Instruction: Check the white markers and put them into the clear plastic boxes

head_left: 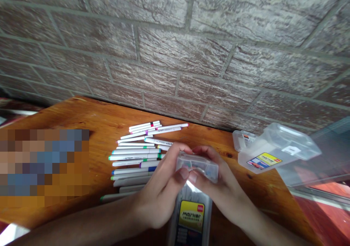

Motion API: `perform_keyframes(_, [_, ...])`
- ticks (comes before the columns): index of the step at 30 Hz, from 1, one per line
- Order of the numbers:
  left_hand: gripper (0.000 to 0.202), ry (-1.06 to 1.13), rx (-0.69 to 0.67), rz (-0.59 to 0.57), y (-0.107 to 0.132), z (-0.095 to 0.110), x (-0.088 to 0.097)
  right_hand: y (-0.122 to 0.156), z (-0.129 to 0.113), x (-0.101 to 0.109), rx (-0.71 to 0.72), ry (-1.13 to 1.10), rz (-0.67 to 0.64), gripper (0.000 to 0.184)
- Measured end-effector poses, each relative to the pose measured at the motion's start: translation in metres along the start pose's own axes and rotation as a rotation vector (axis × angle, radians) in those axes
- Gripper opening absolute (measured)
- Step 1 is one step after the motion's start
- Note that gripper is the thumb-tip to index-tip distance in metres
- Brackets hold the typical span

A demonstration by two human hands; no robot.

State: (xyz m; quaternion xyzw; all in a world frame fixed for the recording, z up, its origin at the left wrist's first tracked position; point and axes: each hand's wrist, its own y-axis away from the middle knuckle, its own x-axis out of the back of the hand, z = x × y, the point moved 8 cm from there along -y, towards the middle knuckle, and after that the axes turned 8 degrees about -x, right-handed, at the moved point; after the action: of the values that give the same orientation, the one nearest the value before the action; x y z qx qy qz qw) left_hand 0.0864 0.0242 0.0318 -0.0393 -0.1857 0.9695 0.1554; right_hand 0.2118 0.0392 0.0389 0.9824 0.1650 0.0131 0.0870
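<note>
Both my hands grip a clear plastic marker case (191,202) standing on a wooden table (93,122). My left hand (161,191) wraps the case's top end from the left, thumb pressed on its lid (198,164). My right hand (216,184) clasps the same lid from the right, fingers curled over it. A yellow "Marker" label (191,217) shows on the case below my hands. Several white markers (136,155) with coloured caps lie in a loose row just left of my hands.
A second clear case (273,147) with its lid open lies at the right, by a larger clear box (322,166). A brick wall (175,49) runs along the table's far edge. A blurred-out patch covers the left of the table.
</note>
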Motion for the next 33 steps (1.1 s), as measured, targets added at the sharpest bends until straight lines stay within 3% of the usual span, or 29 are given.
perform_keyframes(13, [0.032, 0.048, 0.035, 0.04, -0.0019, -0.0027, 0.0025, 0.0039, -0.0015, -0.0004, 0.003, 0.039, -0.106, 0.045])
perform_keyframes(20, [0.033, 0.029, 0.025, 0.005, -0.002, -0.0016, 0.0008, 0.0002, -0.0007, -0.0042, -0.007, -0.009, -0.106, 0.047])
perform_keyframes(29, [0.034, 0.044, 0.01, -0.027, -0.005, 0.007, -0.0017, 0.0061, -0.0036, 0.0038, -0.036, 0.082, -0.232, 0.053])
perform_keyframes(33, [0.032, 0.043, 0.022, 0.006, -0.0056, 0.0041, -0.0009, 0.0045, -0.006, 0.0051, -0.01, 0.079, -0.173, 0.049])
